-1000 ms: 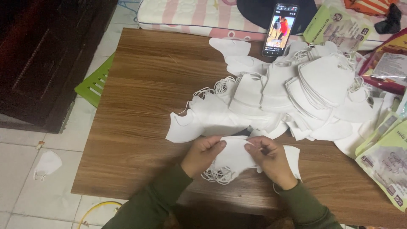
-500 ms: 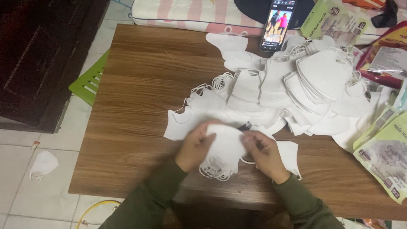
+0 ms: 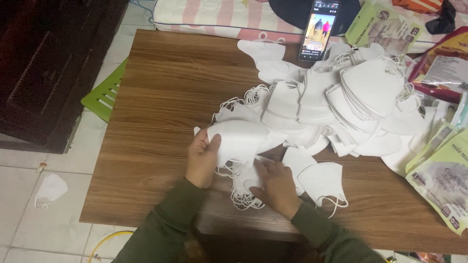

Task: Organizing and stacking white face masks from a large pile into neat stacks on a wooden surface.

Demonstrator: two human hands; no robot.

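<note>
The left hand (image 3: 202, 158) pinches a white folded mask (image 3: 239, 141) by its left edge, lifted just off the wooden worktop (image 3: 165, 97). The right hand (image 3: 275, 182) lies flat, fingers spread, pressing a small stack of masks (image 3: 246, 182) with loose ear loops, just right of the left hand. The big mask heap (image 3: 351, 102) sits beyond that hand, a phone (image 3: 319, 30) behind it. This looks like the stacking step; likely next, the held mask must land squarely on the pressed stack.
</note>
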